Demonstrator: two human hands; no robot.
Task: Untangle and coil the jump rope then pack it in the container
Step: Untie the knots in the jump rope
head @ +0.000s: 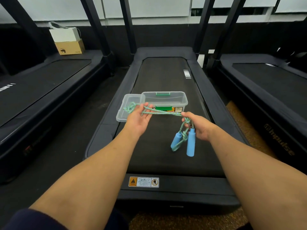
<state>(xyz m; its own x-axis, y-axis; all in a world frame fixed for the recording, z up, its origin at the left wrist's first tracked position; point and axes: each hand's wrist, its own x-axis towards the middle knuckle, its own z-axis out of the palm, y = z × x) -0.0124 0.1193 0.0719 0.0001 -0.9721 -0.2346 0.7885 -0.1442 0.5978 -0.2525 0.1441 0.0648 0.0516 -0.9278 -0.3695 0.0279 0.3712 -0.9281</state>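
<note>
- Left hand [138, 117]: palm up, fingers spread loosely, with strands of the green-and-blue braided jump rope [162, 112] draped across them; a knotted tangle of the cord bunches just beyond the fingertips.
- Right hand [197, 126]: fingers pinched around the cord, from which two light-blue cylindrical plastic handles [190, 142] hang with a further knotted loop between them.
- Rope position: stretched in mid-air between the two hands, above the black treadmill belt [163, 80].
- Clear rectangular plastic container with green latches [166, 99]: lies open on the belt, beyond the hands.
- Clear plastic lid [127, 107]: lies flat, touching the container's left end, partly over the belt's edge.
- Yellow-and-white warning label [143, 182]: fixed on the treadmill's near end.
</note>
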